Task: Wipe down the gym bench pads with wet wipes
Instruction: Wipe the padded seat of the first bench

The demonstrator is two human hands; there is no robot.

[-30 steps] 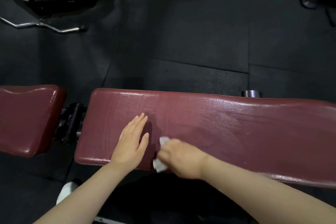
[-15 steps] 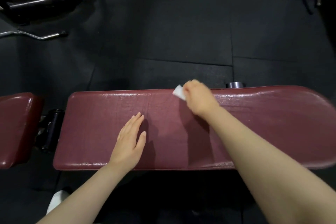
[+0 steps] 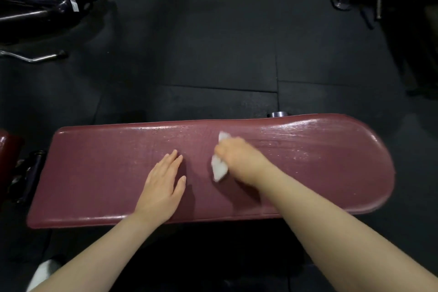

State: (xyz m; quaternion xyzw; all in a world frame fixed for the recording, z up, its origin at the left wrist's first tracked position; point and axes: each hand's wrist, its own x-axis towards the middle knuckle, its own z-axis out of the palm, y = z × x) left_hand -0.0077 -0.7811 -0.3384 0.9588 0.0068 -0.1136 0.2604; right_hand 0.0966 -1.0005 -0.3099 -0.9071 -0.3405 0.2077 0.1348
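Here we see the long maroon pad stretching across the view, its far edge and rounded right end shining wet. Our left hand lies flat on the pad near its middle, palm down, fingers straight and close together, thumb out to the side, holding nothing. Just beside it, our right hand is curled around a white wet wipe and presses it onto the pad; one crumpled end of the wipe sticks out beyond the knuckles toward the far edge, and a larger fold shows on the near side below the fingers. The two hands are near each other but apart. At the left edge a second maroon pad shows only as a sliver, with a dark metal joint between it and the long one. The floor is dark rubber matting in large tiles. A bent chrome bar lies on it at the far left, below some dark gym gear. A white shoe tip shows at the bottom left.
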